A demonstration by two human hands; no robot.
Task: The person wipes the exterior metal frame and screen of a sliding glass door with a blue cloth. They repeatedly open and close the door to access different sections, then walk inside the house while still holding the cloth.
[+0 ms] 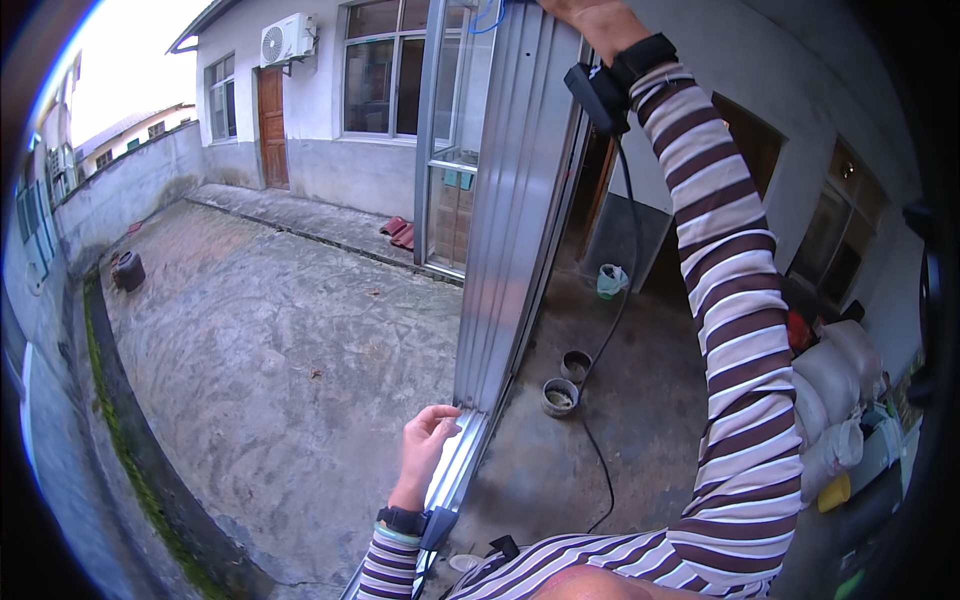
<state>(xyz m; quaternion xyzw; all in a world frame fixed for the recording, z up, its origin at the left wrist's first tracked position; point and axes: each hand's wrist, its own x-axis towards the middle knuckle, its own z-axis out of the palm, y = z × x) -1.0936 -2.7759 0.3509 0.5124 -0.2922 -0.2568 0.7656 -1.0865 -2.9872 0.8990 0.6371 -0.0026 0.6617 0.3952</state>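
Note:
My left hand (430,442) is low at the corner where an upright aluminium frame (517,187) meets a grooved aluminium sill track (466,442). Its thumb and index fingertips are close together at the frame's foot; whether something thin sits between them cannot be made out. Raised high, my right hand (600,21) is beside the upper part of the same frame. The top edge of the picture cuts off its fingers, so its grip is hidden. Both wrists wear black strapped devices, and a black cable (622,300) hangs from the right one.
A glazed window sash (450,210) stands beyond the frame. Outside lies a concrete yard (300,360) with a dark jug (129,271) and red roof tiles (399,231). Indoors, two round pots (559,397), a small bin (610,280) and stuffed sacks (829,367) are on the floor.

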